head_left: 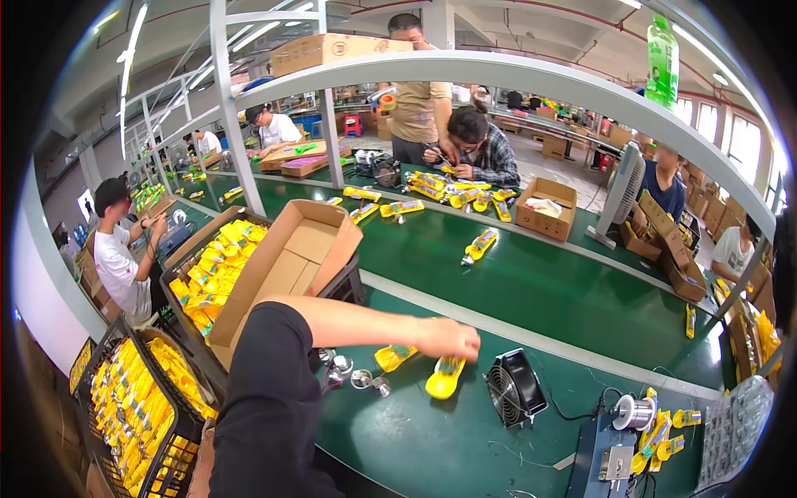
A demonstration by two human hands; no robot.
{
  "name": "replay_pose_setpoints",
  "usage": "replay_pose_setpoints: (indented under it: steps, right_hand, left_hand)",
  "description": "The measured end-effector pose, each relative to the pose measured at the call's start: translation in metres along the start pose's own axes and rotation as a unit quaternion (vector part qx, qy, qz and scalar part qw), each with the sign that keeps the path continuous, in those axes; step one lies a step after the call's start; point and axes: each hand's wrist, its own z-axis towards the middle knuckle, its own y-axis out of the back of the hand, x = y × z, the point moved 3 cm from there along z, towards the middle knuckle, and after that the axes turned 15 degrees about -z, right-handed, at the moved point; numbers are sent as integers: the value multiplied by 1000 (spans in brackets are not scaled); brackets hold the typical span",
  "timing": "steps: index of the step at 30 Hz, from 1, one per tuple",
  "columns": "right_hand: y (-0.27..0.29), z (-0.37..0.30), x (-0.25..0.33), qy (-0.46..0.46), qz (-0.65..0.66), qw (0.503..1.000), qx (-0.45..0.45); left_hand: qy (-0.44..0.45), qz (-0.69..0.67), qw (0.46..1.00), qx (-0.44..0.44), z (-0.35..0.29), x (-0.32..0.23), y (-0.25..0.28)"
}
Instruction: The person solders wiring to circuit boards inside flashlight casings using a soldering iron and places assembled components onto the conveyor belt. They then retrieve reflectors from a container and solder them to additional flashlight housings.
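My left hand (pixel 448 339) reaches in from the left over the green bench, its black-sleeved arm bent at the elbow. Its fingers are closed on the upper end of a yellow plastic piece (pixel 442 383) with a rounded lower end. Just left of it lies another yellow piece (pixel 393 357), partly behind my forearm. Several shiny round metal parts (pixel 361 378) sit beside that. To the right of the held piece stands a small black fan (pixel 515 388). My right hand is not in view.
A yellow-filled crate (pixel 141 407) and an open cardboard box (pixel 290 257) stand left. At right are a solder spool (pixel 635 412) on a blue device (pixel 594 452) and a clear plastic tray (pixel 735 432). A green conveyor (pixel 564 290) carries yellow pieces; people work beyond.
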Motion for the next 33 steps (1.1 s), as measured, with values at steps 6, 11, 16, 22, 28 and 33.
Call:
replay_pose_setpoints:
  steps: [6, 11, 16, 22, 28, 33]
  right_hand:
    - [-28, -9, 39, -58, 33, 994, 86]
    - [-49, -6, 50, -98, 95, 987, 83]
    - [-63, -1, 40, -92, 83, 987, 99]
    - [-78, 9, 35, -59, 86, 988, 115]
    - [-98, 23, 31, -25, 96, 983, 157]
    - [-124, 33, 37, 9, 128, 972, 197]
  left_hand:
    - [-78, 75, 992, 72, -27, -92, -51]
    - [-22, 79, 994, 70, -46, -113, -66]
    - [-22, 14, 999, 39, -61, -136, -72]
    - [187, -69, 974, -110, -87, -180, -60]
    - [415, -150, 828, -346, -146, -192, -41]
    - [519, -113, 697, -483, -182, -155, -38]
